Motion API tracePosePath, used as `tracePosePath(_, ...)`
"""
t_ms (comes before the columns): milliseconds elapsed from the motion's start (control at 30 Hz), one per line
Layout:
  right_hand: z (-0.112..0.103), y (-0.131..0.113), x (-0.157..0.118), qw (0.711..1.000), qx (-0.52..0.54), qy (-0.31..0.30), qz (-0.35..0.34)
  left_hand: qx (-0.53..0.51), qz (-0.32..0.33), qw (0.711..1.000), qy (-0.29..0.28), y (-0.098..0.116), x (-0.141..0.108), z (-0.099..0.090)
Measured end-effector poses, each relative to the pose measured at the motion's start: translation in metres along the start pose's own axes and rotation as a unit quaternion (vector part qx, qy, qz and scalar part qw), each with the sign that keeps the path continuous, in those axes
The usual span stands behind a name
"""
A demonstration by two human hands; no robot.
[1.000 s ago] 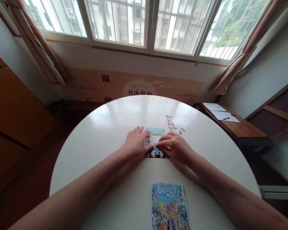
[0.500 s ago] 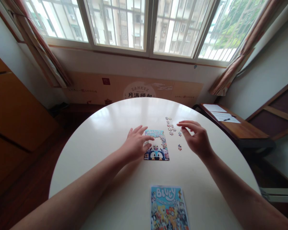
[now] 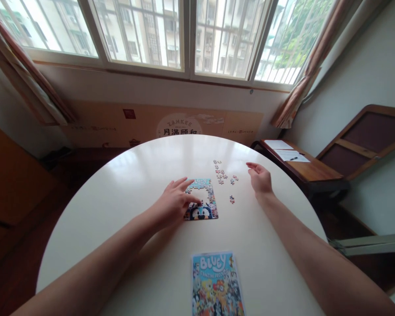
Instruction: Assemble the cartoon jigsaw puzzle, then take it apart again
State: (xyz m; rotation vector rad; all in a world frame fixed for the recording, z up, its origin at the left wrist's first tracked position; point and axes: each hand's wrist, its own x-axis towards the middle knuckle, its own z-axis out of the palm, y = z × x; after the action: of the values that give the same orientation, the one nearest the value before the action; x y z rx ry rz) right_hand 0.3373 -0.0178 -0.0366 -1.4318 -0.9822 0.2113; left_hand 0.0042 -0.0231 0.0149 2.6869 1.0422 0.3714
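A jigsaw puzzle (image 3: 201,213) with a blue cartoon face lies on the white table, a white gap in its middle. My left hand (image 3: 174,199) rests over its left side, fingers spread, one fingertip at the edge of the gap. Several loose puzzle pieces (image 3: 220,174) lie to the right of the puzzle, and a single piece (image 3: 232,199) sits nearer to me. My right hand (image 3: 260,179) is beyond them on the right, its fingers curled together; whether anything is between them I cannot make out.
A Bluey picture sheet (image 3: 217,285) lies at the table's near side. The round white table (image 3: 118,184) fills the middle. At the right stands a wooden bench (image 3: 303,171) with papers (image 3: 291,155) and a pen. A window (image 3: 145,35) is behind.
My right hand has moved away from the loose pieces and its fingers have curled in. A piece by its fingertips now shows on the table. The view has shifted to the right.
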Motion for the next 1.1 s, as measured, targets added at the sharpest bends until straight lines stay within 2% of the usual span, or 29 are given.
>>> tracePosePath(133, 0.003, 0.005, -0.004, 0.998, -0.043, -0.037, -0.008, -0.004, 0.022, 1.0, 0.014, 0.0, 0.0, -0.001)
tracePosePath(300, -0.002, -0.003, -0.005, 0.987, -0.11, -0.109, -0.042, 0.008, 0.028, 1.0, 0.0, 0.002, 0.002, -0.001)
tracePosePath(367, -0.004, -0.008, -0.006, 0.972, -0.16, -0.156, -0.066, 0.013, 0.032, 0.999, 0.01, 0.002, 0.002, -0.003)
tracePosePath(500, -0.005, -0.02, -0.012, 0.918, -0.31, -0.232, -0.09, 0.013, 0.045, 0.996, 0.072, -0.002, 0.003, -0.006)
tracePosePath(733, -0.01, -0.044, -0.018, 0.864, -0.403, -0.29, -0.086, -0.022, 0.021, 0.986, 0.164, -0.008, 0.004, -0.007)
tracePosePath(933, -0.013, -0.06, -0.022, 0.832, -0.438, -0.33, -0.081, -0.04, 0.023, 0.982, 0.184, -0.009, 0.004, -0.005)
tracePosePath(1100, -0.012, -0.067, -0.026, 0.828, -0.437, -0.346, -0.063, -0.049, 0.013, 0.98, 0.19, -0.01, 0.004, -0.004)
